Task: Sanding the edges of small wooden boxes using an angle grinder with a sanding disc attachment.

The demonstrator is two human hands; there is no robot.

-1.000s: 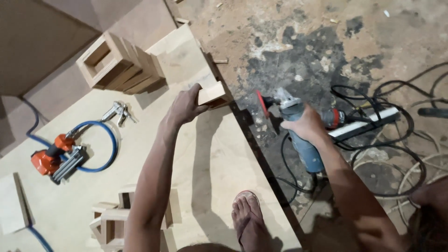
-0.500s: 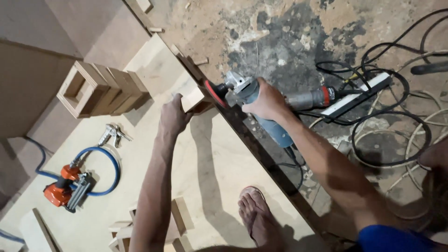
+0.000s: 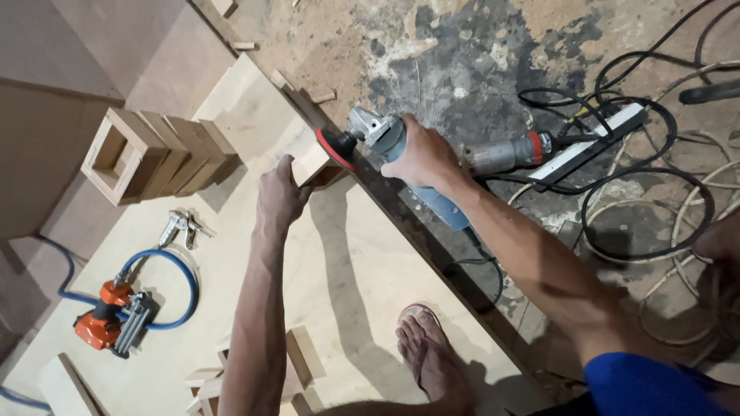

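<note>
My left hand grips a small open wooden box and holds it down at the far edge of a large plywood sheet. My right hand is wrapped around the body of a blue-grey angle grinder. The grinder's red sanding disc rests against the right side of the box. The grinder's black cord runs off behind my right forearm.
A row of open wooden frames stands at the far left. An orange nail gun with a blue hose lies on the sheet, near a metal air nozzle. More frames and my sandalled foot are close. A second grinder, power strip and cables lie on the floor.
My right hand has brought the grinder leftward from over the floor until its disc meets the box. My left hand has kept its hold on the box.
</note>
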